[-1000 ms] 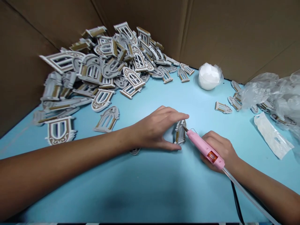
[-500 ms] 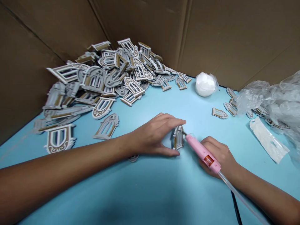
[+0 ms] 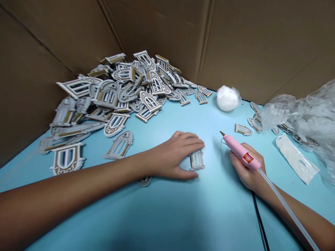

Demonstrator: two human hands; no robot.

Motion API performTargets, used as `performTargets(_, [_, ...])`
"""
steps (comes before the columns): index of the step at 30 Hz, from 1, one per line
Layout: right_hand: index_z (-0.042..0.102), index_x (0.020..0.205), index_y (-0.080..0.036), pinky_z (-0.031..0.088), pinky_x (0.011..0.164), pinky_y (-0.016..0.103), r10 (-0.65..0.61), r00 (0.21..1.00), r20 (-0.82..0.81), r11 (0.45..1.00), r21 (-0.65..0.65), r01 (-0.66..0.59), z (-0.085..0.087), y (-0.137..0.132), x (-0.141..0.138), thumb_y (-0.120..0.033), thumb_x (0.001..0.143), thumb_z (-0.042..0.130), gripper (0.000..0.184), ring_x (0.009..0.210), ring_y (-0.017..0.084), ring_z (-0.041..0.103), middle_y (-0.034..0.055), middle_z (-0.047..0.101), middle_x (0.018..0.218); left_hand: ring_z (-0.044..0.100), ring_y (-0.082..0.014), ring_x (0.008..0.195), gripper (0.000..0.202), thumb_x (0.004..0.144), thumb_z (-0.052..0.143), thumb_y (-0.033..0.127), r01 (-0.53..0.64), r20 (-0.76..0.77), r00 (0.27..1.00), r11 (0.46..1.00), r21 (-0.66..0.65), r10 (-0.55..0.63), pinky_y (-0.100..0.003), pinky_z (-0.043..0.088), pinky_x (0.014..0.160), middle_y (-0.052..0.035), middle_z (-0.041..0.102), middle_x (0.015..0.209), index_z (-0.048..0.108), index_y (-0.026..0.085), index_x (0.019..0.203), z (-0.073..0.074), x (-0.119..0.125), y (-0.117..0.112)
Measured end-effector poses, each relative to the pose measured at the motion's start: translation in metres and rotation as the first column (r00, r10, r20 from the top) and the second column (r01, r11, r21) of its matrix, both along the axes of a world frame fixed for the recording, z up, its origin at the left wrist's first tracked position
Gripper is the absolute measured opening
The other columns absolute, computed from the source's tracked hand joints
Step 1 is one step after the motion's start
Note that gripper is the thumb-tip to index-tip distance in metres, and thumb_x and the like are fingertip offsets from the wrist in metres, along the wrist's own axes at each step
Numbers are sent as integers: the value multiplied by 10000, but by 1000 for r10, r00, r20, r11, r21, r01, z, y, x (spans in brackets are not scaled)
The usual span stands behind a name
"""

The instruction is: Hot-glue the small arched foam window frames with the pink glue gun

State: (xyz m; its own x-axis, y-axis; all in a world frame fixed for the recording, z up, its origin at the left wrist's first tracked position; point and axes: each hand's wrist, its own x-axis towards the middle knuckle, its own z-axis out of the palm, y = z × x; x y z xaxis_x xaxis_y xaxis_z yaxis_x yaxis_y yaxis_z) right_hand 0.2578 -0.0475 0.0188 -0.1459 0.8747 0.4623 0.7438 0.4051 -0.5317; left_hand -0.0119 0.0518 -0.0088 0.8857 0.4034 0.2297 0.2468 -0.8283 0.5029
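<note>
A small arched window-frame piece [image 3: 197, 160] lies on the blue table with its grey-white face up. My left hand [image 3: 176, 153] arches over its left side, fingertips covering its upper end and thumb stretched out below it, slightly apart. Those fingers are spread, not closed round the piece; whether the fingertips touch it I cannot tell. On the right, my right hand [image 3: 248, 170] grips a pink hot glue gun [image 3: 242, 151]. Its metal nozzle points up and left, away from the piece, and a clear glue stick [image 3: 285, 205] trails from its back end.
Many larger window-frame pieces [image 3: 125, 83] are heaped at the back left against cardboard walls [image 3: 162, 28]. A tub of white material [image 3: 227, 98] stands at the back. To the right lie several small frames [image 3: 243, 129], crumpled clear plastic [image 3: 309, 111] and a white packet [image 3: 297, 158]. A black cord [image 3: 259, 219] runs below my right arm.
The glue gun's nozzle has moved from beside the piece, up and to the right. The small frame now lies flatter and a little lower, and my left fingers have shifted over its top.
</note>
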Motion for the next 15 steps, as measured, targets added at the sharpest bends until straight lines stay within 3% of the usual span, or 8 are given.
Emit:
performTargets(4, [524,751,-228,422,522,285,-60,997,-41,997,-44,58,-1,1,3,-158,915,590,190,561,137,516,-15,535,663,607,-350,1245,554,1022,441,573,-326,31,944,944,-46,328,-540,452,1045,-180,688,1321,636,143,1311,-1,-2,7])
performTargets(8, [580,767,-225,420,495,298,-211,966,-146,961,-210,178,-9,2,9,-262,922,614,162,518,144,494,-24,527,617,611,-364,1245,536,1009,422,494,-438,63,895,897,-66,442,-584,482,1052,-184,691,1318,650,113,1309,-2,-4,14])
performTargets(11, [631,829,-217,419,486,305,-296,936,-191,916,-334,222,-14,2,13,-323,911,632,134,510,155,502,-25,536,593,611,-327,1252,446,970,454,335,-356,88,928,932,-69,362,-539,490,1083,-154,685,1329,630,135,1327,-1,-7,16])
performTargets(13, [649,867,-213,416,482,306,-307,929,-204,905,-363,220,-15,2,13,-349,900,633,141,508,159,505,-22,544,590,583,-298,1296,522,896,497,232,-176,98,978,982,-75,183,-482,475,1121,-134,648,1387,564,156,1408,0,-9,17])
performTargets(15, [654,872,-211,414,485,304,-317,926,-207,898,-380,223,-13,3,13,-371,888,631,162,509,160,504,-20,547,588,533,-295,1355,696,822,534,178,3,69,998,996,-92,4,-455,451,1148,-131,588,1459,452,170,1513,3,-12,15])
